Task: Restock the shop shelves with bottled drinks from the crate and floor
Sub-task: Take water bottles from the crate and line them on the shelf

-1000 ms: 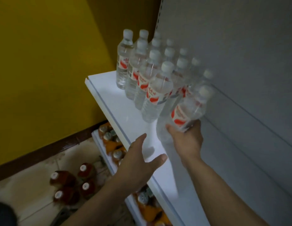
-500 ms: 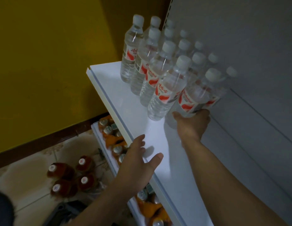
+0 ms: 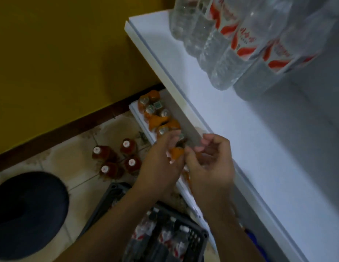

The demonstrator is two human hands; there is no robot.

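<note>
Several clear water bottles [image 3: 227, 59] with red-and-white labels stand in rows on the white shelf [image 3: 240, 133] at the top right. My left hand [image 3: 161, 163] and my right hand [image 3: 212, 163] hang close together in front of the shelf's front edge, both empty with loosely curled fingers. Below them the dark plastic crate [image 3: 199, 241] holds several more water bottles [image 3: 165, 235]. Several dark red bottles [image 3: 115, 157] with white caps stand on the tiled floor.
A lower shelf [image 3: 138, 118] carries orange drink bottles [image 3: 155, 114], partly hidden by my hands. A yellow wall [image 3: 61, 63] with a brown skirting runs on the left. A dark rounded shape [image 3: 26, 214] fills the bottom left.
My right hand has let go of the water bottle on the shelf and drawn back beside my left hand. The view has tilted down toward the crate and floor.
</note>
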